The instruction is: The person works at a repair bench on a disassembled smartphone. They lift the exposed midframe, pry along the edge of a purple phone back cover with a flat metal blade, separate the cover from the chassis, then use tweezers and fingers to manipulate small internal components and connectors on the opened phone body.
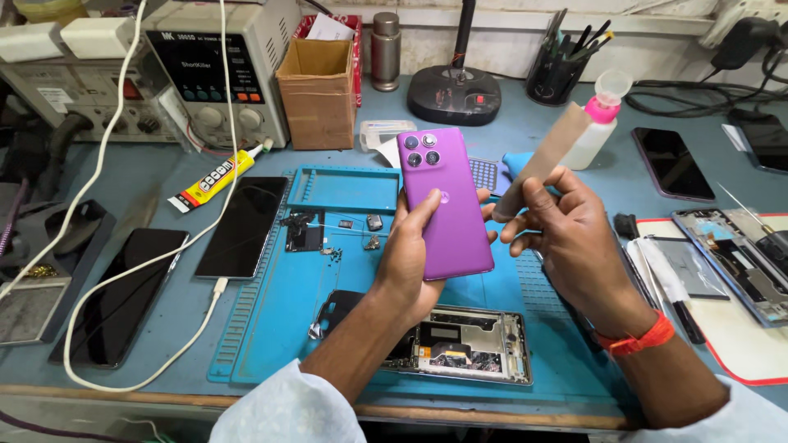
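My left hand [410, 254] holds a purple phone back cover [447, 205] upright over the blue work mat [279, 328], its camera ring end pointing away from me. To its right, my right hand [566, 238] pinches a thin translucent plastic strip [546, 156] that slants up and to the right. An opened phone frame [468, 344] with exposed circuit parts lies on the mat below my hands. Small screws and parts [345, 234] sit scattered on the mat left of the cover.
Two dark phone screens [246, 226] [123, 295] lie at the left with a white cable [164, 271] and a yellow glue tube [215, 176]. A power supply [217, 70], cardboard box [318, 90], white bottle [595, 127] and lamp base [454, 94] stand behind. More phones [673, 162] and an opened one [735, 254] lie at right.
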A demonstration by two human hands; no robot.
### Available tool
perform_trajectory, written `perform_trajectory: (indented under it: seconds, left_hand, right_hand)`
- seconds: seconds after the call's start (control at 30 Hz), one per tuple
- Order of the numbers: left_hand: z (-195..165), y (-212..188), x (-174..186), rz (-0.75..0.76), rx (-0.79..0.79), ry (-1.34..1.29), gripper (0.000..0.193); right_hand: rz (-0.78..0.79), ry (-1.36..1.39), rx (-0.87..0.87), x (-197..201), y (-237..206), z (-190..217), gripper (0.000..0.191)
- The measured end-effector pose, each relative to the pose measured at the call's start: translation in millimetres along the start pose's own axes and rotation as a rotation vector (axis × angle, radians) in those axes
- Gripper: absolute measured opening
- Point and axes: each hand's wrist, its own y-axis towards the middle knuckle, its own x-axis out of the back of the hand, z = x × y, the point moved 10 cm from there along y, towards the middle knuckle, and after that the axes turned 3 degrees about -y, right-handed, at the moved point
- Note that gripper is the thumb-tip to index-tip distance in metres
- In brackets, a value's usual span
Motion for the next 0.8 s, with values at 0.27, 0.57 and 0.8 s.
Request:
perform_trajectory:
  seconds: [0.27,0.57,0.8]
  left_hand:
    - [7,11,2,-0.030,0.016,-0.021,0.045]
    - [13,-1,0,-0.106,0.069,-0.024,0.057]
    - [26,-7,1,-0.123,0.082,-0.066,0.058]
  right_hand:
    - [-0.051,-0.053,-0.050,16,7,-17,0.025]
    - [-0.120,-0.064,-0.177,43,-9,-34,0.028]
    - [-0.312,-0.107,-0.231,54,-45,-55,0.028]
